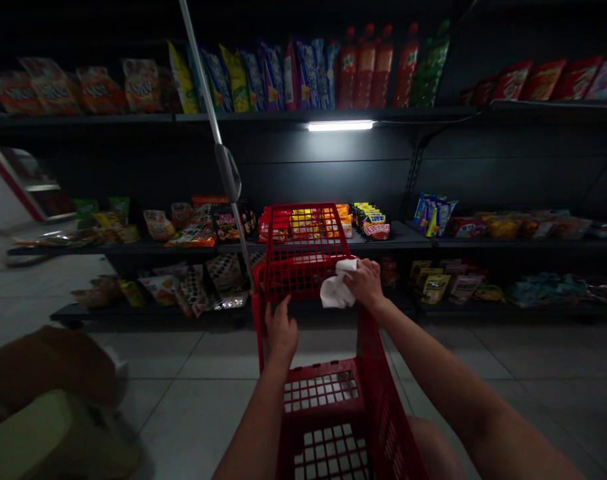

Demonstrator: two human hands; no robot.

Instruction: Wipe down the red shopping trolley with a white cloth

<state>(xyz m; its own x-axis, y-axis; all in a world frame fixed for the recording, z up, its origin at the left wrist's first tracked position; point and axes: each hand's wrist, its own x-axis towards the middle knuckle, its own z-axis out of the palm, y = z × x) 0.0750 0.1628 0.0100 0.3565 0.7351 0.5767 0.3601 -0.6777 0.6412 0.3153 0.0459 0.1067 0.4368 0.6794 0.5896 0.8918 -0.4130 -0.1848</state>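
A red plastic shopping cart point(369, 353) with a grid of square holes stretches away from me, its far end raised high. My left hand point(281, 330) curls over the cart's left rim. My right hand point(366, 283) grips a crumpled white cloth point(337, 287) at the cart's far end, and the cloth hangs against the red mesh. Both my bare forearms reach forward from the bottom of the view. The cart's inside looks bare in the part that shows, though its far interior is partly hidden by my hands.
A silver pole point(218, 140) rises from the cart's left side. Dark store shelves point(303, 243) hold bagged snacks point(218, 73) and red bottles point(366, 67), lit by a tube lamp point(340, 125). Tiled floor point(193, 413) lies below. A blurred brown object point(38, 373) fills the lower left.
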